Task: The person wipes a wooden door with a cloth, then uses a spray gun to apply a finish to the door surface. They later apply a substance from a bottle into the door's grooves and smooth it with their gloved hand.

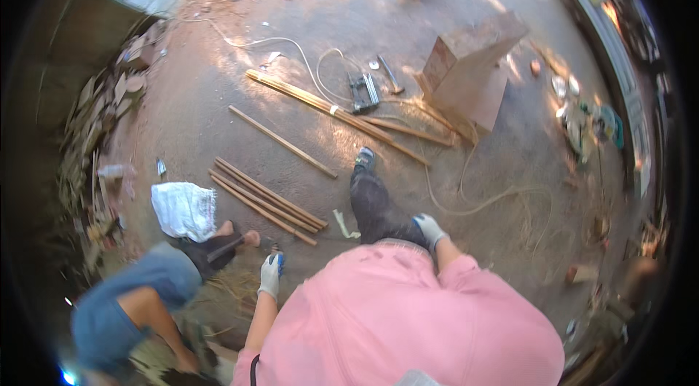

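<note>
My left hand [270, 274], in a white work glove with blue on the fingers, hangs low beside my pink top [408, 306]. It is near the co-worker's foot and the ends of several thin wooden strips [266, 197] on the ground. Its fingers look bent, but they are too small and blurred to tell what they hold, if anything. In the same kind of glove, my right hand [431, 231] is against or right beside my dark trouser leg [378, 207]. The leg partly hides its fingers. A single wooden strip [282, 141] lies ahead on the left.
A co-worker in a blue top [138, 306] bends low at left, near a white sack [183, 210]. Ahead lie bundled strips [320, 103], a nail gun [363, 91], a hammer [391, 74] and a trailing hose [502, 198]. A wooden box-like piece [466, 65] stands beyond. Scrap wood [91, 124] lines the left.
</note>
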`<state>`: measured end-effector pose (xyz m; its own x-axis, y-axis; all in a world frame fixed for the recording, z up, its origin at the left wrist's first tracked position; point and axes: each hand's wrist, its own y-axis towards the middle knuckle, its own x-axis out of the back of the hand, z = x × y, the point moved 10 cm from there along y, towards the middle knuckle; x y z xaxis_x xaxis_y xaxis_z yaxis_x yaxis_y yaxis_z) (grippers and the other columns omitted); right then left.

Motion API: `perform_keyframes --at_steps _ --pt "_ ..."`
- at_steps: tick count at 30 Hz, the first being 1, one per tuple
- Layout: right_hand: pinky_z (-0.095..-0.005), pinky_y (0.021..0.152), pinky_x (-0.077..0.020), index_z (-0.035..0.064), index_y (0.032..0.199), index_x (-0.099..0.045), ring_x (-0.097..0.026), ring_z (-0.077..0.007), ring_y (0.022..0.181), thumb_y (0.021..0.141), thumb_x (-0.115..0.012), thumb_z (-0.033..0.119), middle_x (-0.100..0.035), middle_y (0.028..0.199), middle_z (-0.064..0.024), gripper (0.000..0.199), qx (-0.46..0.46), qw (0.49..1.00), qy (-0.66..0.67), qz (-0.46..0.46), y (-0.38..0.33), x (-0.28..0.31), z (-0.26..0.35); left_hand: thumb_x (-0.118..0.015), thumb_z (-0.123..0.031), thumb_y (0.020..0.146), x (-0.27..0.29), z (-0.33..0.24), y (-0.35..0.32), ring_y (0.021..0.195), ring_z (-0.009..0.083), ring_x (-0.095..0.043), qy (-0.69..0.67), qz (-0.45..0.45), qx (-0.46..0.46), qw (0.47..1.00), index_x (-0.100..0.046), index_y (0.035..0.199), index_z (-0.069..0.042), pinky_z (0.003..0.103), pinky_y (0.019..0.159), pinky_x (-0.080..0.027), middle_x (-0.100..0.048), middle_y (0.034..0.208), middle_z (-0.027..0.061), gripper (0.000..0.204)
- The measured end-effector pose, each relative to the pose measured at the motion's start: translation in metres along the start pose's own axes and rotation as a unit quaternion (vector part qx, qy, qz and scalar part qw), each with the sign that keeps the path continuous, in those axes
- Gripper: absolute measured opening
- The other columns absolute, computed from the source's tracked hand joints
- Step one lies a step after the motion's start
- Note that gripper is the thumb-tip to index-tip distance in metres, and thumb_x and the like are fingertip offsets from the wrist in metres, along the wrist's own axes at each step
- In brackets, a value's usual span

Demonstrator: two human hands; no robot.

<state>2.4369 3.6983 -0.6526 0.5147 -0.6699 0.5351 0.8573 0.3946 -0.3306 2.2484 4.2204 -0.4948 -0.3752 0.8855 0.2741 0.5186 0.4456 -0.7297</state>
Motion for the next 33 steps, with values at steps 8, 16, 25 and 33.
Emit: perform_keyframes --at_steps 8,16,25,33 --pt "-0.0308 0.058 -0.0485 0.0076 0.089 -0.069 -0.061 -0.0152 0.063 0.097 -0.061 0.031 -0.067 0.074 -0.0048 0.026 -0.367 0.817 0.394 -0.208 0.078 0.168 0.028 -0.056 -0.034 0.097 -0.046 -0.289 0.181 0.085 0.0352 -0.063 0.325 0.113 -0.160 0.925 -0.066 0.095 -0.001 0.044 0.076 -0.047 -0.067 0.091 0.0206 0.035" --pt "-0.0355 0.062 -0.0486 0.0043 0.076 -0.075 -0.065 -0.0183 0.064 0.095 -0.058 0.037 -0.071 0.071 -0.0092 0.041 -0.451 0.680 0.236 -0.528 0.052 0.298 0.050 -0.051 -0.029 0.101 -0.271 -0.587 0.453 0.068 0.0335 -0.064 0.547 0.275 -0.397 0.684 -0.067 0.087 -0.002 0.046 0.066 -0.047 -0.067 0.073 0.0164 0.034" --pt "-0.0346 0.063 -0.0571 0.0038 0.098 -0.069 -0.070 -0.0218 0.070 0.096 -0.057 0.025 -0.072 0.085 -0.0112 0.024 -0.227 0.037 0.470 -0.852 0.263 0.069 0.127 -0.062 -0.021 0.096 -0.468 -0.851 0.706 0.090 0.0379 -0.064 0.721 0.419 -0.422 0.357 -0.066 0.109 -0.005 0.047 0.078 -0.052 -0.069 0.099 0.0214 0.021" --pt "-0.0253 0.056 -0.0513 0.0125 0.101 -0.064 -0.062 -0.0111 0.063 0.100 -0.061 0.025 -0.066 0.080 -0.0003 0.013 -0.244 0.067 0.798 -0.547 0.757 -0.102 0.150 -0.063 -0.036 0.096 -0.598 -0.745 0.750 0.134 0.0380 -0.049 0.788 0.448 -0.366 0.212 -0.044 0.147 0.000 0.045 0.113 -0.037 -0.053 0.143 0.0234 0.065"
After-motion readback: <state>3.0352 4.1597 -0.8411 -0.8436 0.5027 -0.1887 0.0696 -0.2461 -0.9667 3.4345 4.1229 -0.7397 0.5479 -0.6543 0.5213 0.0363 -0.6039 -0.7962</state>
